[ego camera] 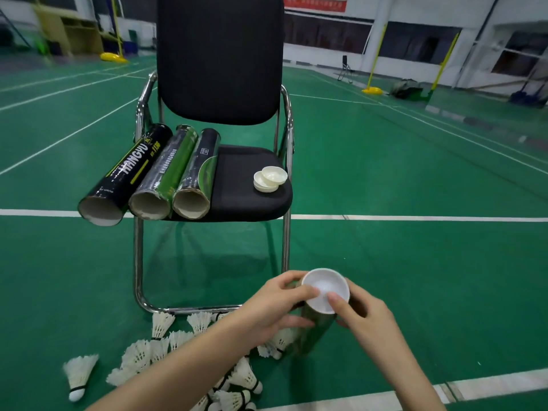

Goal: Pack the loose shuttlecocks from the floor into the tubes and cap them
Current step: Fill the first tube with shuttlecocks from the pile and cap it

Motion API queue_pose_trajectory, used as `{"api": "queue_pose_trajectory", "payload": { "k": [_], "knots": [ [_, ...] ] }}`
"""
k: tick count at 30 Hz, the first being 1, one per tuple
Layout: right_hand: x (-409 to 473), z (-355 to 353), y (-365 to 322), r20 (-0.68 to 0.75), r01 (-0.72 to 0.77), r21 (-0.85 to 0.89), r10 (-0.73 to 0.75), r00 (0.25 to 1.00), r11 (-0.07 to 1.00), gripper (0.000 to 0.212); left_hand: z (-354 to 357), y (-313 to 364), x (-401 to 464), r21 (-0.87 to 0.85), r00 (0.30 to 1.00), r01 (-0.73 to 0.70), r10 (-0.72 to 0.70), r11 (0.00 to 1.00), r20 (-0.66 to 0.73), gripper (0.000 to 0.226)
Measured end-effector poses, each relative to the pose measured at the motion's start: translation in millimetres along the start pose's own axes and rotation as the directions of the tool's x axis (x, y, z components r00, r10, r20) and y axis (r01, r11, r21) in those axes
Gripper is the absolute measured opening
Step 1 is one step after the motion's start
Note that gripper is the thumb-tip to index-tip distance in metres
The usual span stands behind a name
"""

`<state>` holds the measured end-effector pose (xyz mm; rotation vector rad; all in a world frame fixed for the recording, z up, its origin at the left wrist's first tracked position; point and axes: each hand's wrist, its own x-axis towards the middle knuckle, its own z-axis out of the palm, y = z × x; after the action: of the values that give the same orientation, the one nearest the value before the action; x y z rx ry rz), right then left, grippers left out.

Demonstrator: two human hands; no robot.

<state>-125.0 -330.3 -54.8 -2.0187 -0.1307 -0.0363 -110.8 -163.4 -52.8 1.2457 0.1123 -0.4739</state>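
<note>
Right now, low and right of centre in the frame, you hold a dark green tube (pixel 315 327) tilted above the floor (pixel 415 277), with a white cap (pixel 325 289) sitting on its upper end. Your left hand (pixel 277 304) curls round the tube and its thumb lies on the cap's rim; your right hand (pixel 363 311) grips the other side, thumb pressing the cap. Loose shuttlecocks (pixel 154 351) lie scattered on the green floor at lower left, partly under your left forearm. Above them, at centre, stands a black chair (pixel 219 60) carrying three open tubes (pixel 154 170) side by side on the left of its seat, and spare white caps (pixel 269 179) stacked on the right.
</note>
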Motion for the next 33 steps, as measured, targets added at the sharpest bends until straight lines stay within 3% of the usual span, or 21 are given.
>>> {"api": "queue_pose_trajectory", "payload": {
  "k": [7,12,17,23,33],
  "knots": [
    [10,-43,-75,-0.179,0.257,0.016,-0.25,0.952,0.966,0.037,35,78,-17,0.089,0.934,-0.355,0.348,0.931,0.084,0.035],
    [30,-57,-118,-0.179,0.402,0.073,-0.385,0.905,0.913,0.038,45,124,-28,0.154,0.845,-0.535,0.528,0.83,0.087,0.035],
    [55,-42,-139,-0.132,0.457,0.086,-0.445,0.886,0.885,0.036,30,145,-29,0.309,0.709,-0.684,0.702,0.661,0.066,0.033],
    [84,8,-138,-0.076,0.471,0.063,-0.467,0.881,0.88,0.041,-20,141,-17,0.481,0.626,-0.686,0.78,0.546,0.007,0.034],
    [133,97,-102,-0.014,0.419,0.122,-0.421,0.907,0.9,0.035,-102,117,17,0.575,0.669,-0.572,0.738,0.585,-0.086,0.034]
  ]
}}
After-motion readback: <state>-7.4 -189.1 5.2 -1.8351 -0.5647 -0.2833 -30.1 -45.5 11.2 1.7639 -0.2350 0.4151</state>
